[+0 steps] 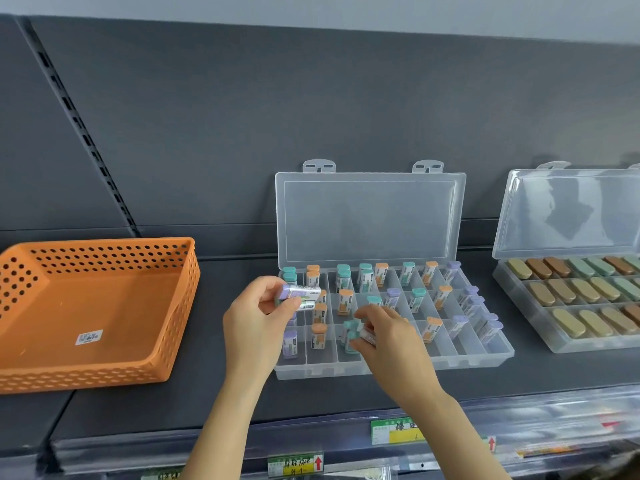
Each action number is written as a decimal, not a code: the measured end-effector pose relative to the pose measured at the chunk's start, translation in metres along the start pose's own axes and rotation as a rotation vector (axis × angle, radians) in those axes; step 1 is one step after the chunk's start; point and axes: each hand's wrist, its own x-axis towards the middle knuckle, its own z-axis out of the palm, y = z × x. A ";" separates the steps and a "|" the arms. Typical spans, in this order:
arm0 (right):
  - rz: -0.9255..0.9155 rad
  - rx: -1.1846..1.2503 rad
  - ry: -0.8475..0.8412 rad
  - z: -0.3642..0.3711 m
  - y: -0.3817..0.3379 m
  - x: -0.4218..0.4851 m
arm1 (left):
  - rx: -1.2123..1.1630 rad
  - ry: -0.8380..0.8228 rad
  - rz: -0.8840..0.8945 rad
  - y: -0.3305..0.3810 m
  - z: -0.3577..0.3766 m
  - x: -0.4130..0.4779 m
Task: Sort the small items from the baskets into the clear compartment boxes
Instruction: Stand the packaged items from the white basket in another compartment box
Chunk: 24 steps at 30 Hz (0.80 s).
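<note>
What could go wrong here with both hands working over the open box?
1. Left hand pinches two stacked cases by the fingertips above the clear box; one may slip and topple standing pieces.
2. Right hand, apparently gripping a pale case, works right against the upright teal-capped cases; a nudge could tip them over.

One orange basket (104, 375), left. Two clear boxes: middle box (394, 365), right box (568, 344). Left hand (258, 317) with two little tubes (301, 293); one right hand (388, 336).

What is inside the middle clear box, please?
Small teal, orange and purple capped items stand in compartments of the clear box; the left hand and right hand hide some.
</note>
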 end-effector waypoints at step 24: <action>0.059 0.238 0.167 -0.059 0.027 -0.001 | 0.035 -0.065 0.094 0.011 0.022 -0.001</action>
